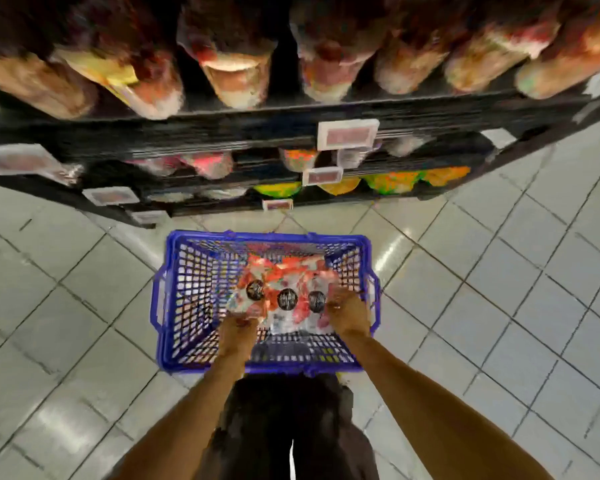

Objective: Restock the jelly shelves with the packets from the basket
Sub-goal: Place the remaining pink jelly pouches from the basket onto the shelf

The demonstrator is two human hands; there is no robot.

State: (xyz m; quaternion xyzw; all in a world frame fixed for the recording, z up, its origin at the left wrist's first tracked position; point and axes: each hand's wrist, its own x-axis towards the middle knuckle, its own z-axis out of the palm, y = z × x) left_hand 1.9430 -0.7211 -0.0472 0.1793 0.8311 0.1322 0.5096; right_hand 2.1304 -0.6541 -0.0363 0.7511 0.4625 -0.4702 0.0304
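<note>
A blue plastic basket (184, 296) stands on the tiled floor in front of the black shelves (222, 129). Inside it lies a red and white jelly packet (284, 282) with three dark round marks. My left hand (238, 329) grips the packet's near left corner. My right hand (349, 311) grips its near right corner. Both hands are down inside the basket. Blurred jelly packets (236, 74) fill the upper shelf, and orange and green ones (392, 181) sit on the lower shelves.
Pale floor tiles (499, 306) surround the basket on both sides. Price tags (347, 133) hang along the shelf edges. My dark trousers (288, 427) are just behind the basket's near rim.
</note>
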